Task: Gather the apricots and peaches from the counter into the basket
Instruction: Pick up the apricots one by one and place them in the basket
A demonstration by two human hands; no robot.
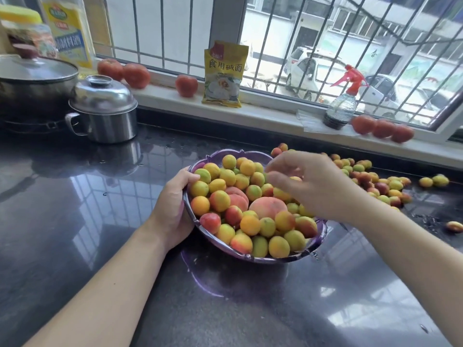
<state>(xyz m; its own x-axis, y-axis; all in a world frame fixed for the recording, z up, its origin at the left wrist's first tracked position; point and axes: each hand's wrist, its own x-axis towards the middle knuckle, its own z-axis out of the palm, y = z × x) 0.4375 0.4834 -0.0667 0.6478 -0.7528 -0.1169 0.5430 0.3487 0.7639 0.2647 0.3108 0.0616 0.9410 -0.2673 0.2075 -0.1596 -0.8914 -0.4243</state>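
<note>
- Basket, a purple scalloped plastic one, sits on the dark glossy counter and is heaped with small yellow-orange apricots plus a few larger pink peaches.
- Left hand grips the basket's left rim, thumb hooked over the edge and touching the fruit just inside.
- Right hand hovers over the basket's far right side, fingers loosely spread and motion-blurred; an apricot shows just beneath the fingers, but whether it is held cannot be told.
- Loose apricots and peaches lie scattered on the counter to the right of the basket, and one lone fruit lies further right of it.
- Beyond the basket, on the white window sill, stand a yellow packet and a spray bottle with a red trigger, with tomatoes ranged along it.
- Far left of the basket stand a lidded steel pot and a dark pan with a glass lid.
</note>
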